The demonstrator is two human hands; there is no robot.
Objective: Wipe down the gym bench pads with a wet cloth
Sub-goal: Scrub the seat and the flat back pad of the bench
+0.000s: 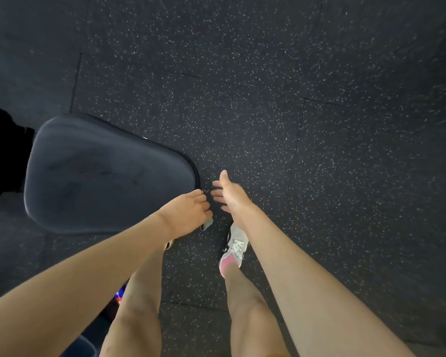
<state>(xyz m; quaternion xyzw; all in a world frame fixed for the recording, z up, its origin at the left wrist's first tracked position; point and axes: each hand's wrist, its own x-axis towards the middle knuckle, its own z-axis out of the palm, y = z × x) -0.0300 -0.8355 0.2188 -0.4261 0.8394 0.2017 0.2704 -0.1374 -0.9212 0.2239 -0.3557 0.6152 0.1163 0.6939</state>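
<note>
Head view: both hands [191, 211] by pad [106, 173]; no legible writing.

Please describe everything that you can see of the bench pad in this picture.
The bench pad is a dark blue-grey cushion with rounded corners and a dark seam along its right edge. Its smooth cover looks like vinyl and shows faint darker smears. It lies flat above the speckled rubber floor, at the left of the view. The left hand is at its near right corner, fingers curled; whether it touches the pad is unclear. The right hand is open beside it, apart from the pad.
</note>
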